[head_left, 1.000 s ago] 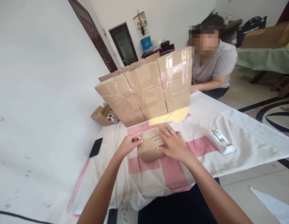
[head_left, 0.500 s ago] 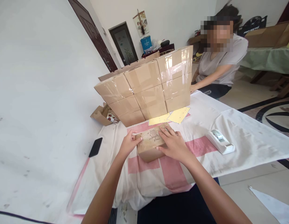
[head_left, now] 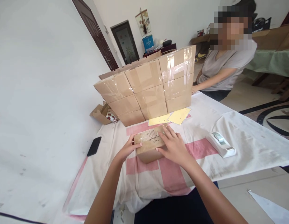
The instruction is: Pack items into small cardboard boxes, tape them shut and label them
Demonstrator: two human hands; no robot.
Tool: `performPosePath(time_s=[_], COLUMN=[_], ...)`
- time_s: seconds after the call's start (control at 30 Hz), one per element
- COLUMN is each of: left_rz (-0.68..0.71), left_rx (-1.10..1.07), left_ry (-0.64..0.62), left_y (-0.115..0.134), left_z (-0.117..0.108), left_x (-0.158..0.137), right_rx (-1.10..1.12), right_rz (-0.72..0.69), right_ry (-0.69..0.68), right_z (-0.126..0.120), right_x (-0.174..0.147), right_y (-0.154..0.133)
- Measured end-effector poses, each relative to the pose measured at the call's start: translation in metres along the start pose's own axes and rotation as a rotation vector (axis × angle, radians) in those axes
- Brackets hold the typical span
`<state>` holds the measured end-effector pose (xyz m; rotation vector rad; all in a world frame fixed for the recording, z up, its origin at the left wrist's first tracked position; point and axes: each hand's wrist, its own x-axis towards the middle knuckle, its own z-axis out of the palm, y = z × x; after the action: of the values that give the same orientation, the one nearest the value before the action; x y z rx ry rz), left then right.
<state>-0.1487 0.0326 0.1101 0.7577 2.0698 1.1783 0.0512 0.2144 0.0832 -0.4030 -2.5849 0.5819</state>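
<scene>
A small taped cardboard box (head_left: pixel 150 151) with dark printed marks on top rests on the cloth in front of me. At its left end my left hand (head_left: pixel 128 148) grips the box, thumb at the near edge and fingers around the far side, partly hidden. My right hand (head_left: pixel 173 144) clasps the right end, fingers spread over the top and thumb against the front face. Just behind the box lie yellow sheets (head_left: pixel 180 116) with small dark marks. A white tape dispenser (head_left: pixel 221 144) stands to the right of my right hand.
Stacked, taped cardboard boxes (head_left: pixel 149 90) form a wall behind the work spot. To the left lie a black phone (head_left: pixel 94 146) and an open carton (head_left: pixel 100 113) beside a patterned item. Another person (head_left: pixel 226 68) sits beyond the table's right side, a hand near the stack.
My left hand has shifted slightly left and down around the box's end. My right hand stays on the box. The view has tilted a little, and the other person appears farther right.
</scene>
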Motion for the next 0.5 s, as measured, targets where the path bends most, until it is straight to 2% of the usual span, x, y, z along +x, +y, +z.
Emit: performPosePath(time_s=[0.13,0.27,0.3,0.37,0.43,0.5], left_rz=[-0.015,0.043,0.066,0.092,0.094,0.056], left_rx=[-0.054,-0.12,-0.127,-0.164,-0.246,-0.321], left_ry=[0.08,0.153,0.165,0.175,0.203,0.232], left_y=[-0.011,-0.02,-0.023,-0.027,-0.033,-0.04], left_z=[0.006,0.008,0.007,0.006,0.008,0.014], left_x=[0.008,0.019,0.021,0.027,0.031,0.035], right_rx=[0.426,0.758,0.793,0.806,0.769,0.733], right_rz=[-0.001,0.08,0.071,0.017,-0.026,-0.007], right_ry=[0.063,-0.154,-0.198,-0.202,-0.127,-0.028], right_z=[-0.001,0.001,0.002,0.002,0.001,-0.003], right_x=[0.0,0.01,0.012,0.011,0.001,-0.021], right_y=[0.04,0.073,0.076,0.075,0.069,0.063])
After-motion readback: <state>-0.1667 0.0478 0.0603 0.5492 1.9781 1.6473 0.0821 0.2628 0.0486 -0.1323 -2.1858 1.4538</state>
